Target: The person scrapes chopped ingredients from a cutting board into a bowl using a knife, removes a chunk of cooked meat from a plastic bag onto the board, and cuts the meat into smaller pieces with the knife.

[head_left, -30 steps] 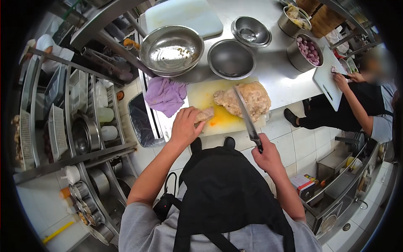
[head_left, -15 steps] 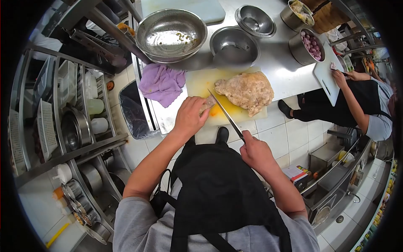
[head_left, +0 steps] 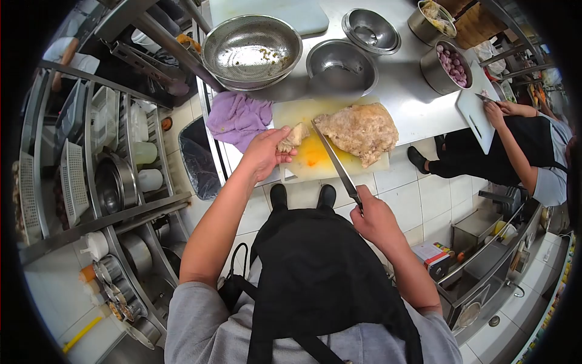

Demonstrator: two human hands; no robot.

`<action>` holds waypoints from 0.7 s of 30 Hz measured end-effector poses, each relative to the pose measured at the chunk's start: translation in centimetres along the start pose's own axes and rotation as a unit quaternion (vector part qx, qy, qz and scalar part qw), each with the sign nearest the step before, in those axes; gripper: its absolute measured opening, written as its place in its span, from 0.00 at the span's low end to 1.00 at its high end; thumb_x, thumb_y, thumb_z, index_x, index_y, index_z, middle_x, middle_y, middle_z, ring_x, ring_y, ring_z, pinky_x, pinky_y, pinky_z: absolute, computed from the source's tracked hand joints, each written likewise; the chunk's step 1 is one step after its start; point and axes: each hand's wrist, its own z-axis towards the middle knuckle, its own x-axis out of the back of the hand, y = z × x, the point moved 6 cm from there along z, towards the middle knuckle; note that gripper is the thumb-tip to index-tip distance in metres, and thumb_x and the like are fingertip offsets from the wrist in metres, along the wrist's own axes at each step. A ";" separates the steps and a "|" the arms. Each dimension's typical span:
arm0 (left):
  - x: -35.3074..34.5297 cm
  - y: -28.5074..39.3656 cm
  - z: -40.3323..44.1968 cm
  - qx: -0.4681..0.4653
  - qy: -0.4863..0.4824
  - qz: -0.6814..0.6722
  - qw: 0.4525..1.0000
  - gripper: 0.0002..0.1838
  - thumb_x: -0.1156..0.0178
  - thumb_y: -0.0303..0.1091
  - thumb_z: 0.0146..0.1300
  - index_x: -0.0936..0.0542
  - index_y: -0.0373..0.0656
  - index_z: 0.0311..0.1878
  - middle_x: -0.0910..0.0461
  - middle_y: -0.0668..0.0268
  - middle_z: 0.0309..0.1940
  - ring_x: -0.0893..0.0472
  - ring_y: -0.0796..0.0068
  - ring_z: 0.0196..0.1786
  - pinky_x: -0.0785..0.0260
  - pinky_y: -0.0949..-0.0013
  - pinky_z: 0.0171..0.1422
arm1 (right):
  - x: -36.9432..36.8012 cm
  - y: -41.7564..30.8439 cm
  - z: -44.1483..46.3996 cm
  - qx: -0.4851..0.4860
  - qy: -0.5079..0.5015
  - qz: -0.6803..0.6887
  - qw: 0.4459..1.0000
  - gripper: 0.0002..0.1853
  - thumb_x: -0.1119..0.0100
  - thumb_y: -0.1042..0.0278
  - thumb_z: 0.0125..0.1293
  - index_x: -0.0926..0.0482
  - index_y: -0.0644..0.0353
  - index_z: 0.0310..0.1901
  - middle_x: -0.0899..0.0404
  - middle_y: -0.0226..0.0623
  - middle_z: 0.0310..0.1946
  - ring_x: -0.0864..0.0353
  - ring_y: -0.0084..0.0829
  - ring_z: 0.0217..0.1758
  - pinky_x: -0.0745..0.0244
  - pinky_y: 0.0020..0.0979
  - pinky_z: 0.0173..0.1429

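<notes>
**Steel tabletop (head_left: 403, 76): cutting board (head_left: 295, 115) in use at near edge, both hands occupied**

The cutting board, stained yellow and orange, lay at the near edge of the steel tabletop, toward its left corner. On the right half of the cutting board sat the large meat piece (head_left: 364, 132), pale and rough-surfaced.

The left hand (head_left: 264, 156) was at the board's left edge, palm partly turned up, with the small meat piece (head_left: 293, 138) pinched between thumb and fingers. Whether that piece touched the board could not be determined.

The right hand (head_left: 374, 215) was closed around the handle of the knife (head_left: 337, 161). The blade slanted away and leftward over the board, its tip near the left end of the large meat piece. Contact between tip and board could not be confirmed.

A crumpled purple cloth (head_left: 240, 118) lay at the tabletop's left edge, just beside the board. Beyond it stood a perforated colander (head_left: 251, 45) with food scraps inside. Two steel bowls (head_left: 342, 68) (head_left: 371, 30) were noted behind the board. Toward the right end stood a pot of purple bulbs (head_left: 432, 74). There a co-worker (head_left: 515, 139) held a small knife (head_left: 483, 97) over a white board (head_left: 474, 120).
</notes>
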 end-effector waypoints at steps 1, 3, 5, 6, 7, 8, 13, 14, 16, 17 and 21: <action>0.0 0.3 -0.4 -0.018 0.012 0.008 1.000 0.18 0.36 0.33 0.74 0.24 0.34 0.60 0.18 0.61 0.42 0.16 0.72 0.38 0.23 0.71 0.41 | 0.1 0.0 0.0 -0.001 0.000 0.001 1.000 0.15 0.41 0.73 0.65 0.33 0.64 0.50 0.16 0.54 0.29 0.15 0.60 0.35 0.21 0.55 0.41; 0.3 0.7 -0.4 -0.059 0.023 0.067 0.996 0.19 0.36 0.31 0.73 0.25 0.32 0.62 0.19 0.60 0.43 0.17 0.72 0.38 0.21 0.70 0.42 | 0.3 -0.1 -0.1 -0.003 -0.001 0.001 1.000 0.15 0.41 0.73 0.65 0.33 0.64 0.49 0.16 0.54 0.29 0.15 0.60 0.36 0.21 0.55 0.41; 1.1 0.8 -0.2 -0.102 0.023 0.168 0.980 0.21 0.37 0.27 0.72 0.27 0.30 0.65 0.20 0.60 0.44 0.17 0.72 0.39 0.20 0.70 0.43 | 0.3 0.1 -0.1 -0.003 0.002 0.002 1.000 0.15 0.41 0.73 0.65 0.33 0.64 0.49 0.17 0.55 0.29 0.15 0.60 0.36 0.21 0.56 0.41; 1.5 0.5 0.1 -0.101 0.027 0.167 0.980 0.21 0.38 0.26 0.72 0.27 0.31 0.65 0.20 0.59 0.45 0.17 0.72 0.39 0.20 0.70 0.42 | 0.3 0.1 0.0 -0.004 0.002 0.003 1.000 0.15 0.41 0.73 0.65 0.33 0.64 0.49 0.17 0.55 0.29 0.15 0.61 0.36 0.22 0.56 0.41; 1.6 0.5 0.0 -0.099 0.030 0.166 0.981 0.21 0.38 0.25 0.71 0.27 0.31 0.65 0.20 0.59 0.45 0.17 0.73 0.39 0.21 0.70 0.42 | 0.4 0.1 0.0 -0.002 0.002 0.003 1.000 0.15 0.41 0.73 0.65 0.33 0.64 0.49 0.17 0.55 0.28 0.15 0.61 0.36 0.22 0.56 0.41; 1.6 0.5 -0.1 -0.096 0.032 0.165 0.981 0.22 0.39 0.24 0.71 0.27 0.31 0.65 0.20 0.59 0.45 0.17 0.73 0.39 0.21 0.71 0.41 | 0.5 0.1 0.0 -0.002 0.001 0.003 1.000 0.15 0.41 0.73 0.65 0.33 0.64 0.49 0.17 0.55 0.28 0.15 0.61 0.36 0.22 0.56 0.41; 2.2 0.7 -0.5 -0.080 0.033 0.132 0.988 0.22 0.40 0.23 0.70 0.27 0.33 0.66 0.19 0.59 0.46 0.17 0.74 0.39 0.21 0.71 0.40 | 0.6 0.3 0.4 0.006 0.004 0.001 1.000 0.15 0.42 0.73 0.65 0.34 0.64 0.49 0.18 0.57 0.28 0.16 0.62 0.35 0.23 0.57 0.40; 2.5 0.6 -0.4 -0.084 0.032 0.140 0.986 0.22 0.40 0.23 0.69 0.26 0.34 0.66 0.19 0.59 0.46 0.17 0.74 0.39 0.21 0.71 0.40 | 0.5 0.4 0.5 0.008 0.004 0.001 1.000 0.14 0.42 0.73 0.65 0.34 0.64 0.49 0.18 0.57 0.28 0.16 0.62 0.35 0.23 0.57 0.40; 2.7 1.3 -0.8 -0.181 0.074 0.315 0.929 0.24 0.39 0.24 0.67 0.26 0.37 0.67 0.19 0.58 0.48 0.17 0.72 0.39 0.22 0.68 0.41 | 0.4 0.5 0.7 0.010 0.006 -0.002 1.000 0.14 0.43 0.73 0.65 0.34 0.64 0.49 0.18 0.58 0.28 0.16 0.62 0.35 0.23 0.58 0.40; 2.6 1.6 -1.2 -0.226 0.094 0.398 0.884 0.25 0.38 0.25 0.66 0.25 0.38 0.67 0.18 0.58 0.49 0.17 0.71 0.39 0.22 0.67 0.42 | 0.3 0.4 0.8 0.010 0.008 -0.004 1.000 0.14 0.43 0.73 0.65 0.34 0.64 0.49 0.18 0.58 0.28 0.16 0.62 0.35 0.23 0.58 0.40; 2.0 3.7 -5.6 -0.337 0.153 0.530 0.763 0.24 0.35 0.29 0.64 0.22 0.41 0.64 0.17 0.54 0.53 0.15 0.60 0.43 0.23 0.61 0.54 | 0.0 0.4 0.9 -0.001 0.000 -0.010 1.000 0.14 0.43 0.73 0.65 0.34 0.63 0.49 0.18 0.59 0.28 0.16 0.63 0.35 0.24 0.58 0.40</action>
